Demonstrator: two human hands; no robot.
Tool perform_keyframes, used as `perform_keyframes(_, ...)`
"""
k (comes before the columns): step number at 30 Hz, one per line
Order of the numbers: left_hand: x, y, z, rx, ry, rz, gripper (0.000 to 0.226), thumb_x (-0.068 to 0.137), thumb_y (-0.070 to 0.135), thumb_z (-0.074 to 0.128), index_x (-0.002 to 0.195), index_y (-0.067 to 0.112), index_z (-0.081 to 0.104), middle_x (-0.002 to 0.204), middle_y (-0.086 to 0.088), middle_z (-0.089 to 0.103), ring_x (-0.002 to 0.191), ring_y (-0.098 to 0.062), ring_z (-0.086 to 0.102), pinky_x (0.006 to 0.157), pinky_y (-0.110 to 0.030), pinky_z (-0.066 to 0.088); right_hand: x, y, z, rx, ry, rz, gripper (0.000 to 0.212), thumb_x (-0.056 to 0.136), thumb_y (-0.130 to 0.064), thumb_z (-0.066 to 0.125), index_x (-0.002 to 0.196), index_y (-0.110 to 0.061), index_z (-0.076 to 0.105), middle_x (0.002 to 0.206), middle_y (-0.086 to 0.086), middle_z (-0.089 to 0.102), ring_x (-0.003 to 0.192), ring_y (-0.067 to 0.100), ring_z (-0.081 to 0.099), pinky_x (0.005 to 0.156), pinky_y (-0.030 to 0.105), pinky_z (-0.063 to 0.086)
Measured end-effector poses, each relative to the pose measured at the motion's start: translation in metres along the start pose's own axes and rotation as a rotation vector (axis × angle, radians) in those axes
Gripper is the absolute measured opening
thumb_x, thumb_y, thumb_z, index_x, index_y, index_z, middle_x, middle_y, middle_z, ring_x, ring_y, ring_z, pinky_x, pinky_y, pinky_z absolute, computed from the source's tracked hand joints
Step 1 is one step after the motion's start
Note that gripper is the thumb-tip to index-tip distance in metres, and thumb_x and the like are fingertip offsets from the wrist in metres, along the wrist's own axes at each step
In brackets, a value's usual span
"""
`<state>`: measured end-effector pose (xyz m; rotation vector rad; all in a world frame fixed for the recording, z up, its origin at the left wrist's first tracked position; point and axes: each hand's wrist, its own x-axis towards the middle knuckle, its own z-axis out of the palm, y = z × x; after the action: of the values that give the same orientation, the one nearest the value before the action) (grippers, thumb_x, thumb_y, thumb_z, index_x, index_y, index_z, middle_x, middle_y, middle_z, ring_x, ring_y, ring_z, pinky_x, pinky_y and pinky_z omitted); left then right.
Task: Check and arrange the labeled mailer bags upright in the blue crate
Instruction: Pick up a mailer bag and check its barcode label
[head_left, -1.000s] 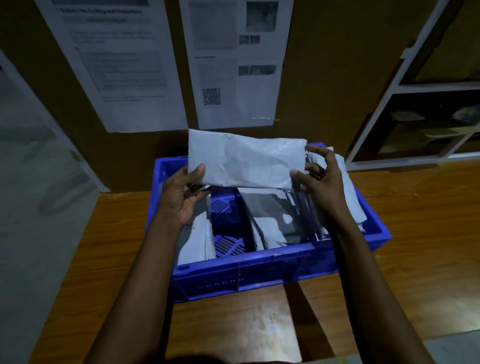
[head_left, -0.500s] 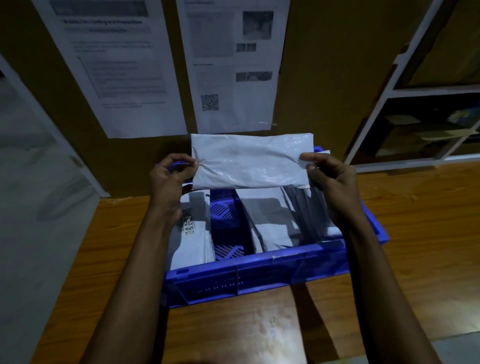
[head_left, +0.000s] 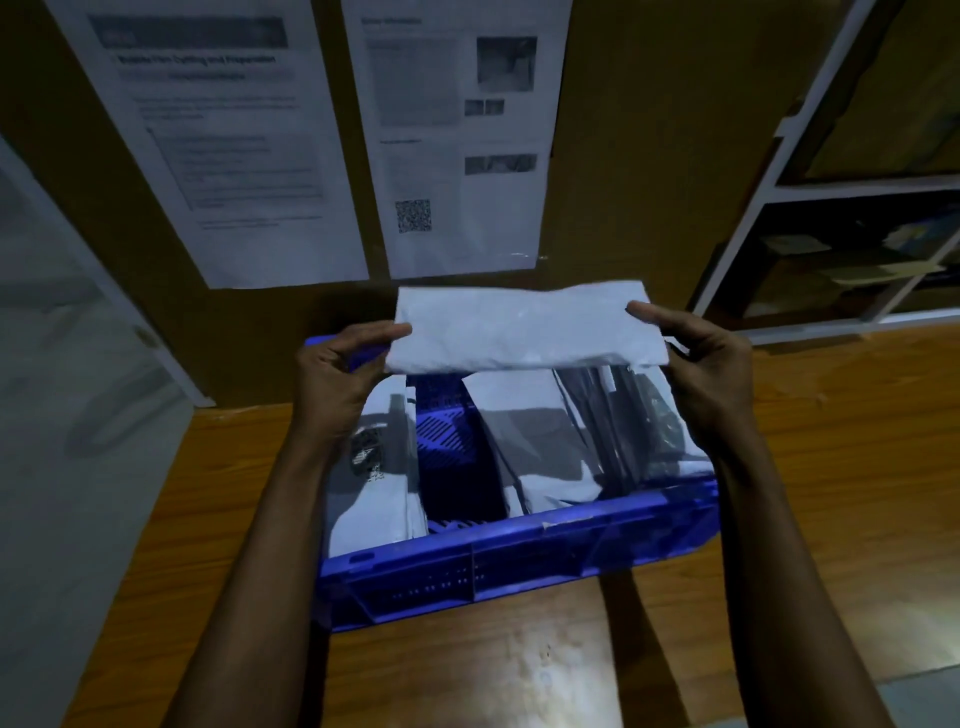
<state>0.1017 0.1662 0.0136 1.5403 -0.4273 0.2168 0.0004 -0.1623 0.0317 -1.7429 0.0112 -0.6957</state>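
Dim room on my feed: brown wall with two printed sheets taped up, white shelving off to the right, wooden table below. The blue crate sits on that table. I see both hands up over its far side, holding one white mailer bag stretched flat between them. The left hand pinches the bag's left edge, thumb on top, fingers curled beneath. The right hand pinches the right edge the same way. Down in the crate, a labeled bag stands at the left wall, a row of upright bags fills the right, and bare blue floor shows between them.
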Motion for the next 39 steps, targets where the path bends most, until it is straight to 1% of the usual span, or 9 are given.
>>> perform_keyframes(4, 0.004, 0.002, 0.004, 0.041, 0.037, 0.002, 0.035, 0.090, -0.011, 0.064, 0.119, 0.008, 0.069, 0.120, -0.003, 0.071, 0.109, -0.004, 0.066, 0.089, -0.021, 0.056, 0.004, 0.010, -0.002, -0.072, 0.028, -0.002, 0.020, 0.090, -0.011, 0.077, 0.095, -0.030, 0.078, 0.094, 0.005, 0.068, 0.090, 0.015, 0.063, 0.080, 0.047, 0.059)
perform_keyframes(7, 0.006, 0.003, 0.011, -0.018, 0.081, -0.079, 0.019, 0.093, -0.001, 0.066, 0.104, 0.013, 0.071, 0.090, 0.016, 0.076, 0.086, 0.003, 0.067, 0.077, -0.018, 0.055, 0.002, 0.008, 0.001, -0.097, 0.025, 0.031, 0.010, 0.088, -0.027, 0.079, 0.090, -0.036, 0.075, 0.100, 0.005, 0.059, 0.094, 0.016, 0.060, 0.083, 0.053, 0.059)
perform_keyframes(12, 0.008, 0.004, 0.021, -0.084, 0.107, -0.168, 0.006, 0.099, 0.015, 0.062, 0.101, 0.016, 0.068, 0.087, 0.008, 0.078, 0.081, -0.006, 0.072, 0.067, -0.024, 0.058, 0.002, 0.003, 0.006, -0.040, -0.048, 0.078, 0.018, 0.095, -0.029, 0.073, 0.089, -0.013, 0.075, 0.087, 0.023, 0.070, 0.080, 0.042, 0.066, 0.075, 0.057, 0.056)
perform_keyframes(15, 0.008, 0.003, 0.025, -0.090, 0.153, -0.201, 0.011, 0.099, 0.020, 0.064, 0.106, 0.011, 0.068, 0.091, 0.003, 0.079, 0.084, -0.011, 0.074, 0.067, -0.027, 0.060, 0.002, 0.001, 0.008, 0.059, -0.012, 0.140, 0.018, 0.092, -0.029, 0.076, 0.091, -0.010, 0.076, 0.093, 0.035, 0.065, 0.075, 0.033, 0.061, 0.068, 0.048, 0.050)
perform_keyframes(22, 0.000, 0.001, 0.034, -0.166, 0.213, -0.293, 0.025, 0.097, 0.023, 0.067, 0.114, 0.004, 0.067, 0.100, -0.005, 0.077, 0.090, -0.020, 0.073, 0.068, -0.031, 0.058, 0.004, -0.009, 0.015, 0.431, 0.079, 0.404, 0.012, 0.091, -0.015, 0.075, 0.100, -0.008, 0.078, 0.099, 0.012, 0.078, 0.083, 0.022, 0.076, 0.063, 0.031, 0.061)
perform_keyframes(26, -0.008, 0.001, 0.047, -0.250, 0.317, -0.344, 0.011, 0.097, 0.022, 0.068, 0.102, 0.013, 0.069, 0.096, -0.001, 0.076, 0.087, -0.015, 0.073, 0.070, -0.031, 0.060, -0.005, -0.012, 0.025, 0.602, -0.008, 0.445, 0.031, 0.104, -0.024, 0.058, 0.123, -0.001, 0.066, 0.121, 0.020, 0.072, 0.102, 0.026, 0.075, 0.085, 0.036, 0.063)
perform_keyframes(29, -0.012, -0.001, 0.051, -0.352, 0.366, -0.381, 0.004, 0.097, 0.021, 0.067, 0.099, 0.017, 0.068, 0.096, 0.000, 0.076, 0.090, -0.015, 0.073, 0.076, -0.035, 0.061, -0.019, -0.007, 0.040, 0.703, -0.104, 0.474, 0.032, 0.097, -0.018, 0.068, 0.121, 0.000, 0.058, 0.122, 0.029, 0.062, 0.116, 0.037, 0.065, 0.105, 0.050, 0.053)
perform_keyframes(34, -0.026, -0.007, 0.055, -0.438, 0.274, -0.433, 0.014, 0.098, 0.013, 0.064, 0.111, 0.008, 0.062, 0.101, -0.005, 0.077, 0.092, -0.020, 0.075, 0.073, -0.034, 0.063, -0.027, -0.006, 0.062, 0.604, -0.135, 0.460, 0.054, 0.094, -0.003, 0.065, 0.144, -0.016, 0.051, 0.126, 0.010, 0.073, 0.108, 0.030, 0.073, 0.092, 0.043, 0.061)
perform_keyframes(39, -0.033, -0.006, 0.042, -0.326, -0.004, -0.489, 0.030, 0.090, 0.003, 0.069, 0.119, 0.003, 0.060, 0.100, -0.009, 0.076, 0.087, -0.022, 0.073, 0.070, -0.034, 0.062, -0.015, -0.007, 0.062, 0.470, -0.059, 0.418, 0.041, 0.099, -0.008, 0.065, 0.138, -0.012, 0.055, 0.123, 0.005, 0.075, 0.109, 0.029, 0.073, 0.080, 0.038, 0.064)
